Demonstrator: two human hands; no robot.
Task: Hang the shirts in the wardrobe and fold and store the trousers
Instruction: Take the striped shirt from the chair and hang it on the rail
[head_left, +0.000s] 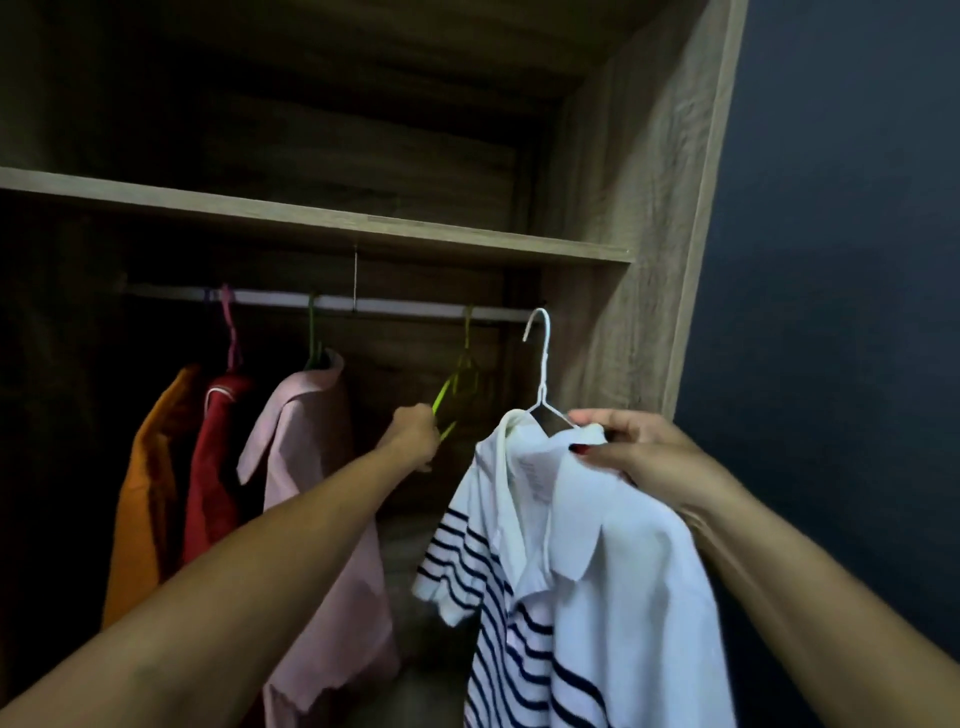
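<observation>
Shirt, striped, likely soft and light, hangs limp on white hanger with hook near rail, right grip clamped on collar and hanger shoulder (best hold, I'd say), left grip pinching green hanger.

There are four shirts. Three hang on the one rail: one orange shirt, one red shirt and one pink shirt. One striped shirt is off the rail. There is one shelf. There is one pink hanger, one green hanger and one white hanger. The yellow hangers are too bunched up to count.
</observation>
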